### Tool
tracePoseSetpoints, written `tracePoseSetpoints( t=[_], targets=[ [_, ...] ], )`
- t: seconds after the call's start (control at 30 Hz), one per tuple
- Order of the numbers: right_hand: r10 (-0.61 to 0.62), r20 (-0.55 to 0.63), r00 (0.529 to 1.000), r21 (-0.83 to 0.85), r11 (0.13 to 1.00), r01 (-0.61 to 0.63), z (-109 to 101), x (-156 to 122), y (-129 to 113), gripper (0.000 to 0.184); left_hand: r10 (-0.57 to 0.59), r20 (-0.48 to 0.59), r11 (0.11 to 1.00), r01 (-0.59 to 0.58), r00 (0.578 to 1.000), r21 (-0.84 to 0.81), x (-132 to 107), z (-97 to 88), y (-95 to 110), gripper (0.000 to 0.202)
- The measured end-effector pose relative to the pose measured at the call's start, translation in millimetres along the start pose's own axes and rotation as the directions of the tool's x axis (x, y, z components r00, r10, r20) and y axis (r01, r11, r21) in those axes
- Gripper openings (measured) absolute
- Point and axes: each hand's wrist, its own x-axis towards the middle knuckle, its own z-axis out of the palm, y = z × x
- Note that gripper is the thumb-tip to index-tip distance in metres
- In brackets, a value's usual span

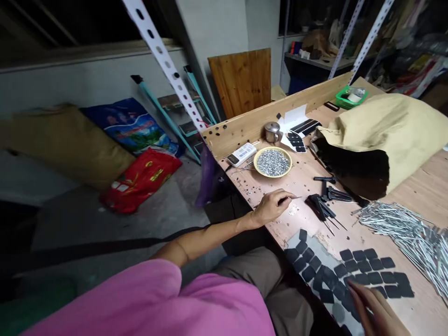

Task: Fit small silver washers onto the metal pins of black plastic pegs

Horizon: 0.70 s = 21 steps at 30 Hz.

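Observation:
My left hand (pixel 271 207) reaches out to the wooden table (pixel 423 186) and pinches a thin metal pin (pixel 293 198) just above the tabletop. Just beyond it sits a yellow bowl (pixel 273 162) full of small silver bits. To its right lies a small heap of black-handled pins (pixel 325 203). My right hand (pixel 374 310), blurred and with fingers stretched out, rests at the near edge on a grey sheet of black pads (pixel 350 275). A pile of bare metal rods (pixel 413 233) lies to the right.
A tan sack (pixel 385 135) with dark contents lies at the back right. A small metal pot (pixel 272 132), a white remote-like device (pixel 241 154), white sheets with black pads (pixel 299 130) and a green basket (pixel 351 97) line the far rim. Red bag (pixel 140 179) and other sacks lie on the floor at left.

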Motion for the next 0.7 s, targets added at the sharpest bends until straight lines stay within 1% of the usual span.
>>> tracePoseSetpoints(
  t=[0.03,0.13,0.2,0.23,0.3,0.37,0.43,0.5,0.57,0.63,0.7],
  targets=[
    [-0.033,0.042,0.999,0.006,0.999,0.033,20,21,-13,0.028,-0.018,-0.001,1.000,0.018,1.000,0.005,-3,-4.1,-2,0.018],
    [-0.155,0.063,0.986,0.060,0.987,0.151,77,73,-46,0.036,-0.062,-0.006,0.998,0.062,0.998,0.025,-9,-19.0,-8,0.019],
    [-0.167,0.020,0.986,0.027,0.986,0.166,104,95,-55,0.043,-0.096,-0.008,0.995,0.097,0.995,0.034,-13,-28.8,-13,0.019],
    [-0.154,-0.008,0.988,-0.007,0.988,0.154,113,103,-55,0.045,-0.118,-0.007,0.992,0.118,0.993,0.034,-14,-32.8,-15,0.019],
    [-0.117,-0.061,0.991,-0.085,0.990,0.112,124,112,-49,0.048,-0.162,0.001,0.986,0.162,0.987,0.023,-17,-38.2,-19,0.019],
    [-0.125,-0.053,0.991,-0.134,0.984,0.117,129,116,-44,0.045,-0.206,0.022,0.979,0.206,0.978,-0.001,-20,-39.8,-23,0.019],
    [-0.197,0.033,0.980,-0.146,0.969,0.200,132,116,-46,0.039,-0.251,0.055,0.967,0.253,0.966,-0.019,-23,-39.1,-26,0.019],
    [-0.298,0.145,0.943,-0.176,0.931,0.321,136,116,-54,0.032,-0.299,0.080,0.953,0.302,0.951,-0.026,-26,-37.9,-28,0.019],
    [-0.368,0.226,0.902,-0.252,0.872,0.419,140,116,-63,0.030,-0.341,0.092,0.938,0.345,0.936,-0.033,-28,-37.3,-29,0.020],
    [-0.399,0.270,0.877,-0.327,0.818,0.473,143,117,-69,0.027,-0.371,0.102,0.924,0.378,0.923,-0.058,-29,-37.8,-29,0.020],
    [-0.408,0.282,0.868,-0.359,0.794,0.490,145,117,-72,0.026,-0.409,0.120,0.900,0.421,0.905,-0.110,-28,-39.0,-28,0.020]
  ],
)
